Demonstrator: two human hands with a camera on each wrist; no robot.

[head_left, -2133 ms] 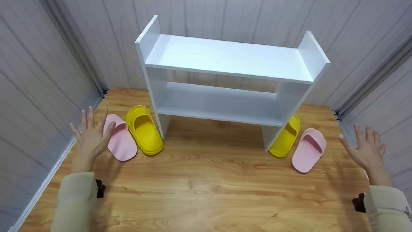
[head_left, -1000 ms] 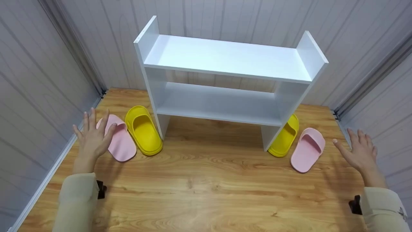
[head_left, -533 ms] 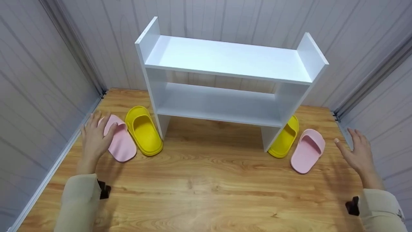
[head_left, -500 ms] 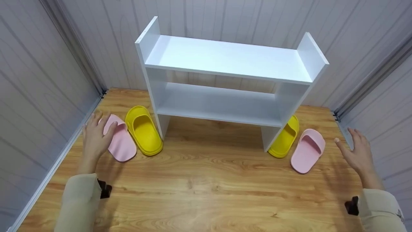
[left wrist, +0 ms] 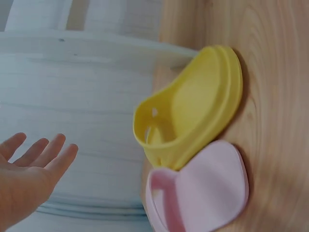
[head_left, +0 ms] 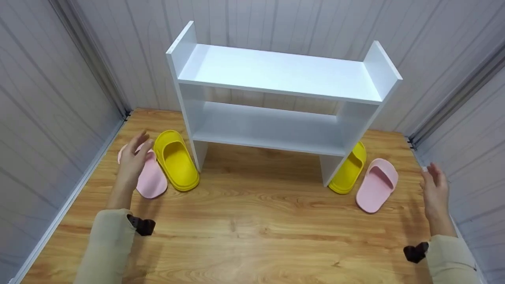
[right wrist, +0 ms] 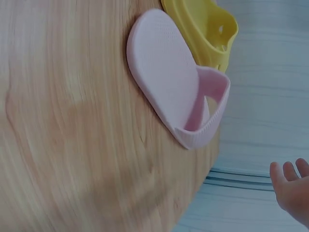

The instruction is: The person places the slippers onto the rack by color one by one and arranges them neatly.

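Observation:
My left hand is held above the left pink slipper, hiding part of its strap in the head view. Its fingers are loosely bent and hold nothing; the left wrist view shows them apart from both slippers. Beside that pink slipper lies a yellow slipper. My right hand hovers right of the other pink slipper, relaxed and holding nothing. Another yellow slipper lies next to it, partly hidden by the side panel of the white shelf.
The two-tier white shelf stands on the wood-look floor against the back panelled wall. Side walls close in on the left and right. A small dark device sits at each sleeve cuff.
My left hand has moved right, from the pink slipper's outer edge to over its strap. My right hand has shifted slightly left, its spread fingers drawing together. The slippers and shelf stay put.

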